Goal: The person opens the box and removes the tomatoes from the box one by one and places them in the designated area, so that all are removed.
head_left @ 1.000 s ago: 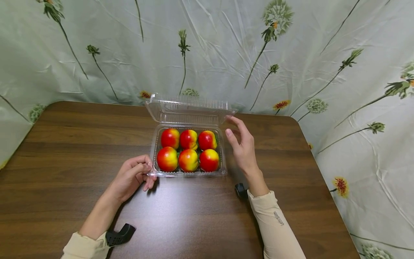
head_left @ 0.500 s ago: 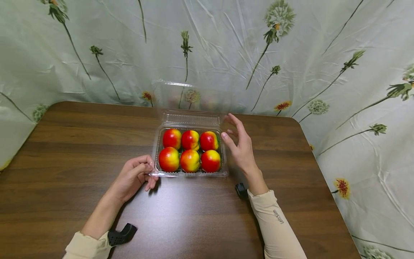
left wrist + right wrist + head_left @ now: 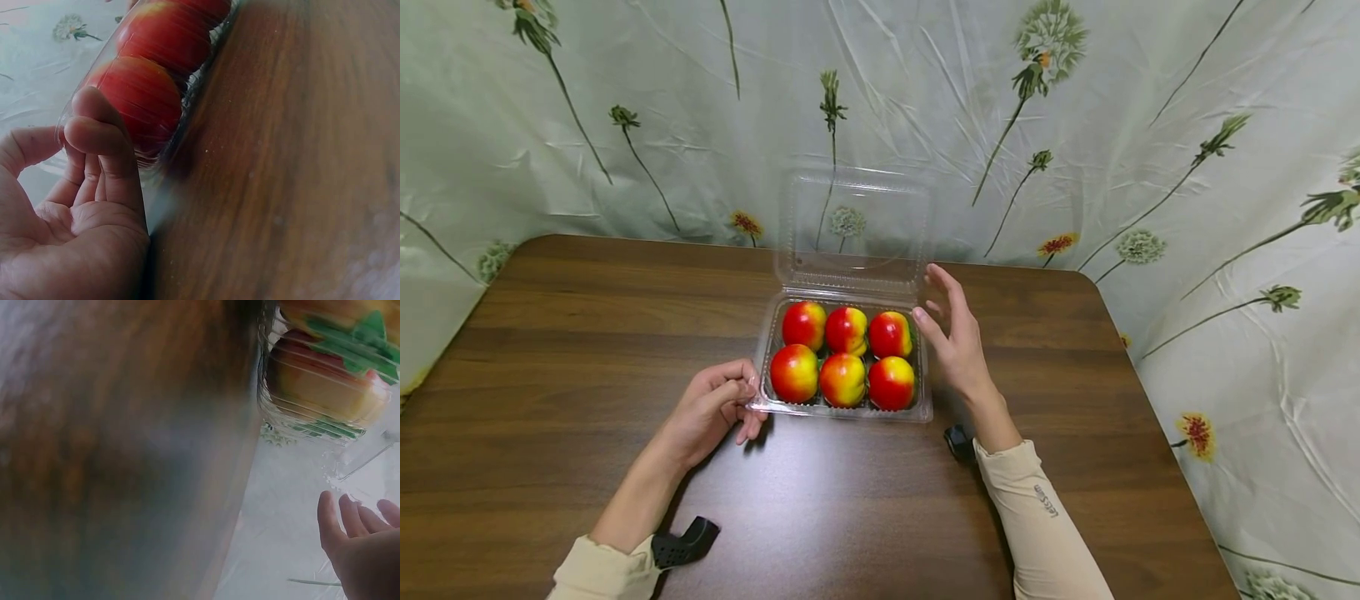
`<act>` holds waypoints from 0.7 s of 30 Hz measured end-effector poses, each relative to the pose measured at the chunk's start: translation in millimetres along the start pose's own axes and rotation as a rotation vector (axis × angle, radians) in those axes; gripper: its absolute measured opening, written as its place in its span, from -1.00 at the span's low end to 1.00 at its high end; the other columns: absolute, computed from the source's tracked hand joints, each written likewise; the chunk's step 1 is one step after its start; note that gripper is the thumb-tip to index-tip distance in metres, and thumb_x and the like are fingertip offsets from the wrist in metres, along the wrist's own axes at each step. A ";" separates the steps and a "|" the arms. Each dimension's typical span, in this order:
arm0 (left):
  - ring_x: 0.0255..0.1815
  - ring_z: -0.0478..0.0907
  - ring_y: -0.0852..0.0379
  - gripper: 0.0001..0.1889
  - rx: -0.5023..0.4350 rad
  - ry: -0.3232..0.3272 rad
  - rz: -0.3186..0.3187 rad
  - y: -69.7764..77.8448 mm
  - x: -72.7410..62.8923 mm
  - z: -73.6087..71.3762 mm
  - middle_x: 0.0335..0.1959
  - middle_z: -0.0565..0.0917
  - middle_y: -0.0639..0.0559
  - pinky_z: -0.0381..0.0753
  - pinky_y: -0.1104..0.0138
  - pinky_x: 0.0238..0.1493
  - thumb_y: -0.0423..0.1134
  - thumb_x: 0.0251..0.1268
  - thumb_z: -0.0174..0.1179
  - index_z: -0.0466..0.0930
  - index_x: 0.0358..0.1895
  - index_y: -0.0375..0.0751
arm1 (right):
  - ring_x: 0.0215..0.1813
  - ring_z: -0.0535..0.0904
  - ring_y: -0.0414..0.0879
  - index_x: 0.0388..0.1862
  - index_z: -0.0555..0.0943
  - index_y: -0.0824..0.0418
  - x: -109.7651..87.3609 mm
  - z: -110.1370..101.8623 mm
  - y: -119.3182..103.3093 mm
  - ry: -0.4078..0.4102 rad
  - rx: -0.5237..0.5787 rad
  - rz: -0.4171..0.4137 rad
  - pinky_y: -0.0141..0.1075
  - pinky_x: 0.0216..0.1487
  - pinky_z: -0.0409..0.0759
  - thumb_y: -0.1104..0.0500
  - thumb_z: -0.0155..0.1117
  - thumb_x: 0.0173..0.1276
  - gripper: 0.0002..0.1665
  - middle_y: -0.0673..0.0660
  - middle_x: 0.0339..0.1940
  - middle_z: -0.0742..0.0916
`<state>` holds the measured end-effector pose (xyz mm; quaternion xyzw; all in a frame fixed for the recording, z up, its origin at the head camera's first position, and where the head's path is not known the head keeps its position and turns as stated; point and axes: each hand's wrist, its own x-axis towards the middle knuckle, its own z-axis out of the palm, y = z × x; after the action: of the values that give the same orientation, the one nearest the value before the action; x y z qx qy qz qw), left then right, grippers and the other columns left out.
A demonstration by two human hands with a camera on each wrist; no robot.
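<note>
A clear plastic clamshell container [image 3: 850, 414] holds two rows of red-and-yellow peaches [image 3: 842, 380]. Its transparent lid [image 3: 880, 221] stands raised at the back. My left hand [image 3: 711, 408] pinches the rim at the near left corner between thumb and fingers, which the left wrist view shows close up beside a peach [image 3: 140, 97]. To the right of the container is my right hand [image 3: 962, 342], its fingers loosely bent and holding nothing. In the right wrist view its fingertips [image 3: 326, 503] are near the lid; whether they touch it I cannot tell. Green leaves [image 3: 369, 340] show through the container wall.
The brown wooden table [image 3: 850, 517] has rounded far corners. Behind it and on the right hangs a pale curtain [image 3: 910, 92] printed with dandelions. Black wrist devices [image 3: 683, 543] are on both arms.
The lid has swung up and back from a half-raised position. The container has turned slightly, its right front corner coming nearer. My left hand keeps its grip; the right has barely moved.
</note>
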<state>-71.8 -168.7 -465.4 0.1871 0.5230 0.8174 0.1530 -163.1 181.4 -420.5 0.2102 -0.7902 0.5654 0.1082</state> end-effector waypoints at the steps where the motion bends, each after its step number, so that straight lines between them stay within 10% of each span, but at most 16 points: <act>1: -0.60 0.65 0.12 -0.65 0.003 0.006 -0.009 0.1 -0.3 0.0 -0.46 0.75 0.02 0.62 0.42 -0.60 -0.61 0.49 -0.30 0.48 -0.29 -0.26 | 0.59 0.35 0.15 0.64 0.24 0.25 0.0 0.0 0.4 -0.003 -0.004 0.005 0.20 0.53 0.39 0.15 0.18 0.54 -0.24 0.23 0.63 0.40; 21: -0.63 0.62 0.06 -0.65 0.010 -0.006 -0.014 -1.4 -1.4 -0.2 -0.47 0.75 0.00 0.60 0.42 -0.62 -0.64 0.45 -0.33 0.46 -0.29 -0.30 | 0.65 0.30 0.12 0.65 0.27 0.25 -2.2 -1.0 5.0 -0.090 -0.089 0.160 0.16 0.54 0.38 0.05 0.14 0.57 -0.25 0.16 0.71 0.31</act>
<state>-70.6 -168.9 -467.0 0.1868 0.5280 0.8129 0.1594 -163.4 184.1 -425.3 0.1668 -0.8328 0.5267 0.0362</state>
